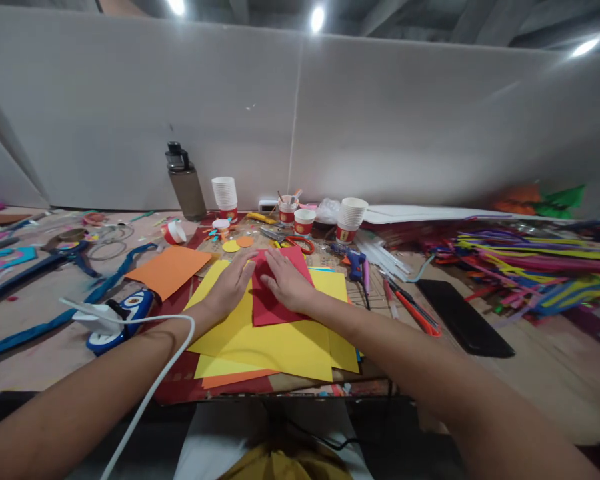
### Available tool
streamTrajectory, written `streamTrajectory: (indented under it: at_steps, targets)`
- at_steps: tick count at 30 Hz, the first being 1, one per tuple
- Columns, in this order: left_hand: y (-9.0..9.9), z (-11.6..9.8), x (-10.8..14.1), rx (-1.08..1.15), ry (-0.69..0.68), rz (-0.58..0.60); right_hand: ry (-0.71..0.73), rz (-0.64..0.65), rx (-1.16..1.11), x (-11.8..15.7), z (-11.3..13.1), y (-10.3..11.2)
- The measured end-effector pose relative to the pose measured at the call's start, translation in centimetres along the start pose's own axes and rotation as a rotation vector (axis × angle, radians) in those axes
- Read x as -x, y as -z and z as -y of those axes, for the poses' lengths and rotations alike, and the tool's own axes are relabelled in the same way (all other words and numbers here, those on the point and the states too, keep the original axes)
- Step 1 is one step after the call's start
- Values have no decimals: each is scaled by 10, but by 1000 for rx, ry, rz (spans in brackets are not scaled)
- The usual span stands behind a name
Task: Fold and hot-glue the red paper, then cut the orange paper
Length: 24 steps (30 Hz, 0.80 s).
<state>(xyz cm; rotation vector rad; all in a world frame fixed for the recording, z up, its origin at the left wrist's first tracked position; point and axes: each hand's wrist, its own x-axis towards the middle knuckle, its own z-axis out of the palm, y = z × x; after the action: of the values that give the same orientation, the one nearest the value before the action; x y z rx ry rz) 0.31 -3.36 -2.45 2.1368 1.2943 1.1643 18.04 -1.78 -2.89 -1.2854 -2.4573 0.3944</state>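
Note:
A red sheet of paper (280, 308), folded or cut to a small rectangle, lies on top of several yellow sheets (280, 350) in front of me. My right hand (287, 283) rests flat on the red paper with its fingers stretched forward. Beside it, my left hand (230, 287) lies on the yellow sheet, its fingertips at the red paper's left edge. Neither hand grips anything that I can see. An orange sheet (170, 270) lies just left of my left hand, and another orange edge (240, 379) shows under the stack.
Behind the paper stand stacked paper cups (351, 217), orange-handled scissors (300, 245) and a dark bottle (186, 187). To the right are a blue glue gun (355, 265), a box cutter (417, 310), a black phone (463, 317) and pipe cleaners (540, 267). A white cable (155, 387) crosses my left forearm.

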Motion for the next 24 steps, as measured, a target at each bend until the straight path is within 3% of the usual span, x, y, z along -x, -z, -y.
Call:
streamTrajectory:
  at_steps: [4, 7, 12, 24]
  targets:
    - [-25, -10, -10, -5, 92, 136, 44, 98, 214, 15, -3, -7]
    - [-39, -12, -11, -107, 47, 290, 82, 113, 258, 15, -1, -13]
    - [-37, -12, -3, -266, 5, 396, 91, 99, 244, 13, 2, -9]
    - [-39, -7, 4, -366, -83, 378, 183, 143, 220, 21, -10, -6]
